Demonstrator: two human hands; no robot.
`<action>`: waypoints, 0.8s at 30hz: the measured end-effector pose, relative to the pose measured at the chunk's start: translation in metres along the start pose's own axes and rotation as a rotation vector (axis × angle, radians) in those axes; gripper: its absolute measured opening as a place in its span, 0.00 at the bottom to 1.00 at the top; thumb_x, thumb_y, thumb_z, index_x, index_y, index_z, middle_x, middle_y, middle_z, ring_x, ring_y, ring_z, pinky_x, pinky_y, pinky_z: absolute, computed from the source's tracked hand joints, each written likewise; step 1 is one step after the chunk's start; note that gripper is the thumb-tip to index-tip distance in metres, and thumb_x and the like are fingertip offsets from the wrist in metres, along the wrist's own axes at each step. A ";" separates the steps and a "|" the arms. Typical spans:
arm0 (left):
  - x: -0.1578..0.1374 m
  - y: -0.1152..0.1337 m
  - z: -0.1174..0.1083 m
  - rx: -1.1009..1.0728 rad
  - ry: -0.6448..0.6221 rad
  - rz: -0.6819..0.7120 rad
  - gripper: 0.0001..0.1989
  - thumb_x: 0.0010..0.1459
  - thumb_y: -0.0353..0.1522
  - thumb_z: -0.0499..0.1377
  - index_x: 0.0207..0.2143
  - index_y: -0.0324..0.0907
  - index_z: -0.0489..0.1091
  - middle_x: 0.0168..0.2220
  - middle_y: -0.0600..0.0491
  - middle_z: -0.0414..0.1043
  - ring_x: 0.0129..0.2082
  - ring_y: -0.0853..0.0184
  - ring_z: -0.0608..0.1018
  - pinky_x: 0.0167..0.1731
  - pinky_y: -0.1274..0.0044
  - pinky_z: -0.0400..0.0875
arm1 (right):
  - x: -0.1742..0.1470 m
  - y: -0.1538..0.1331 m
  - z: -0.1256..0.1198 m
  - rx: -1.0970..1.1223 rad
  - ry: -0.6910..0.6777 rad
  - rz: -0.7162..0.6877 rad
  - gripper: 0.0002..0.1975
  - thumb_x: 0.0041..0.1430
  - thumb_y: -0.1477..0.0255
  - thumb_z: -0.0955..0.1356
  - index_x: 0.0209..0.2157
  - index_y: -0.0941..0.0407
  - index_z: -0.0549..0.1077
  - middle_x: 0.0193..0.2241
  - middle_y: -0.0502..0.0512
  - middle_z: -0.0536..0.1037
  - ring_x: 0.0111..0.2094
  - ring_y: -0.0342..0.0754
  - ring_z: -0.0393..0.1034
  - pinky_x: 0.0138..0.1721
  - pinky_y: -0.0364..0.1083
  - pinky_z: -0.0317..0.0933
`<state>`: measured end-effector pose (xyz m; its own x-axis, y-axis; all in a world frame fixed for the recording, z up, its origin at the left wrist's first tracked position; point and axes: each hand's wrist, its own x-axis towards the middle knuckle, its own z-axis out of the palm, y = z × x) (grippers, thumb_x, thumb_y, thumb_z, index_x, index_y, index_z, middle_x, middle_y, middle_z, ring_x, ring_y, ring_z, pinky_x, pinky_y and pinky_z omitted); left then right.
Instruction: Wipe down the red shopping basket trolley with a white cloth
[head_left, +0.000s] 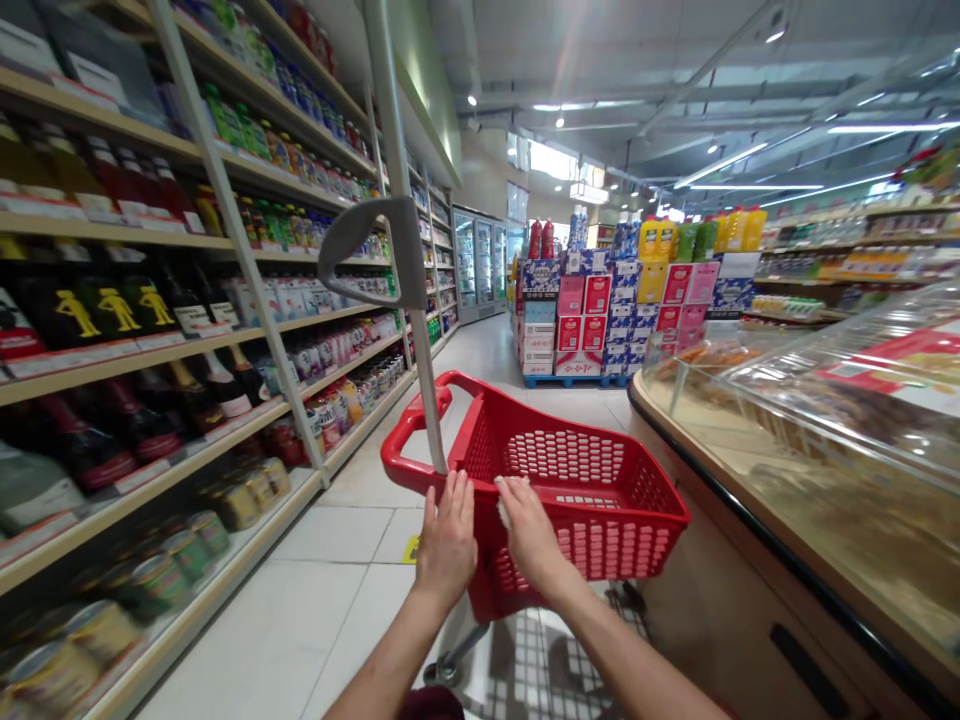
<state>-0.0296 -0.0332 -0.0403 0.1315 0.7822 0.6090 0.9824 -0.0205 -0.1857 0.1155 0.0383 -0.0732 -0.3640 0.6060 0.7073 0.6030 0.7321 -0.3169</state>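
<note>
Two bare hands of yours rest on the near rim of a red plastic shopping basket [577, 480] with perforated walls, which sits on a wheeled frame over the pale tiled floor [315, 590] of a shop aisle. Your left hand [448, 535] lies with its fingers together and curled over the rim, just beside the thin grey metal pole [427, 370] that rises from the basket's near corner to a grey curved pull handle [367, 240] above. Your right hand [527, 528] grips the same rim a little to the right, fingers bent over the edge; something small and white shows at its fingertips, but you cannot tell what it is. The two hands are near each other without touching. The basket's own red loop handle [409, 430] sticks out to the left of the pole.

To your left run long beige shelves [150, 350] stocked with dark bottles, cans and jars. To your right stands a counter with a clear domed cover [847, 380] over trays of food, close beside the basket. Farther ahead, well apart from you, a stacked display of blue, red and pink cartons [600, 320] stands in the aisle, with bottles on top.
</note>
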 end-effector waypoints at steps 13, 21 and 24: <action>0.011 -0.058 -0.012 0.019 -0.025 -0.233 0.31 0.42 0.21 0.45 0.54 0.35 0.55 0.57 0.47 0.54 0.58 0.62 0.55 0.55 0.61 0.49 | 0.059 -0.076 0.006 0.090 0.034 -0.289 0.19 0.55 0.80 0.58 0.48 0.64 0.66 0.47 0.65 0.69 0.52 0.52 0.58 0.51 0.53 0.57; 0.007 -0.061 -0.010 0.036 -0.026 -0.206 0.33 0.42 0.20 0.44 0.54 0.37 0.54 0.58 0.49 0.52 0.58 0.62 0.54 0.55 0.60 0.48 | 0.176 -0.100 -0.064 -0.150 0.147 -0.672 0.20 0.59 0.80 0.54 0.54 0.63 0.58 0.57 0.59 0.56 0.61 0.52 0.32 0.58 0.57 0.38; 0.006 -0.063 -0.008 0.041 -0.029 -0.190 0.34 0.41 0.20 0.45 0.55 0.37 0.54 0.58 0.48 0.52 0.58 0.62 0.54 0.55 0.60 0.47 | 0.145 -0.076 -0.040 -0.242 -0.079 -0.900 0.18 0.60 0.78 0.56 0.50 0.65 0.63 0.53 0.61 0.62 0.59 0.52 0.41 0.58 0.54 0.43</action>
<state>-0.0892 -0.0322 -0.0191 -0.0603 0.7869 0.6141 0.9828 0.1542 -0.1011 0.0452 0.0576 0.0785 -0.8077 -0.1317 0.5747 0.1991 0.8565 0.4761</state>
